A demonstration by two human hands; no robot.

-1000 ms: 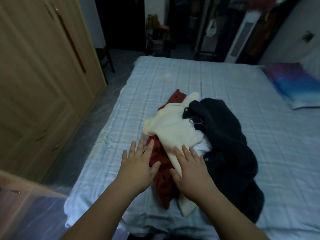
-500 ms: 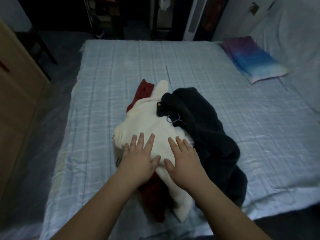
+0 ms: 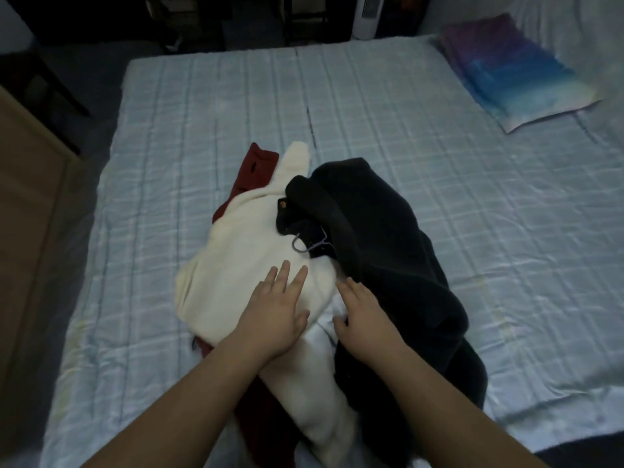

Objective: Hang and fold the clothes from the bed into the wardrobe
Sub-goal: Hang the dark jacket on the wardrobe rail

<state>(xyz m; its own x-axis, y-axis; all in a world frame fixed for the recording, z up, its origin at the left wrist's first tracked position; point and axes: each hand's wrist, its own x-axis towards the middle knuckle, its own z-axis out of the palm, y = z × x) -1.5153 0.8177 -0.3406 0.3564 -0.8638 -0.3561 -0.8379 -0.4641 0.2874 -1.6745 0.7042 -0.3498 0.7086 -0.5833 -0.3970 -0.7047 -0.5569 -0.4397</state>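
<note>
A pile of clothes lies on the bed (image 3: 422,136). On top is a cream fleece garment (image 3: 243,251), with a red garment (image 3: 255,168) under it and a black fleece garment (image 3: 381,238) on the right. A purple hanger hook (image 3: 309,245) pokes out between cream and black. My left hand (image 3: 275,314) rests flat on the cream garment, fingers spread. My right hand (image 3: 363,310) lies at the seam between the cream and black garments, over a white fabric (image 3: 326,327), fingers apart and holding nothing.
A wooden wardrobe (image 3: 23,211) stands at the left edge, with a strip of floor between it and the bed. A blue and purple pillow (image 3: 516,72) lies at the bed's far right. Dark furniture lines the far wall.
My view has swung right and down, away from the wardrobe. Both hands have slid forward from the pile's near edge onto the cream garment, the right one drifting toward the black garment.
</note>
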